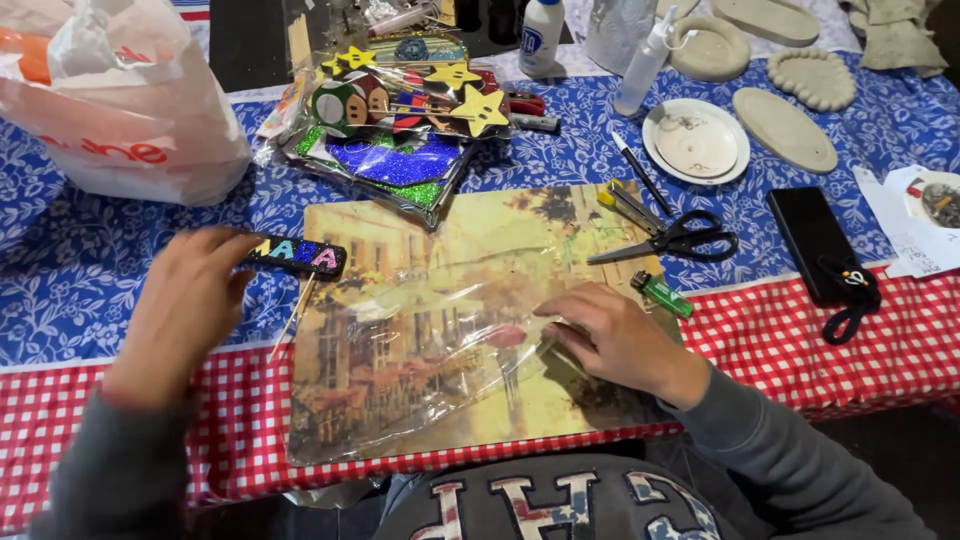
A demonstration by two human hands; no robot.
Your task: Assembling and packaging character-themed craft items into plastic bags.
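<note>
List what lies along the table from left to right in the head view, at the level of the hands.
Left hand → black sign with coloured letters → picture board under clear film → right hand → green lighter → black phone.

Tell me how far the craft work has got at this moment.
Done: finished toppers with stars lie piled on glitter sheets. In hand: the left hand holds a black letter strip on a stick, and the right hand presses clear film on the picture mat. Left: scissors, lighter and glue bottle lie untouched.
</note>
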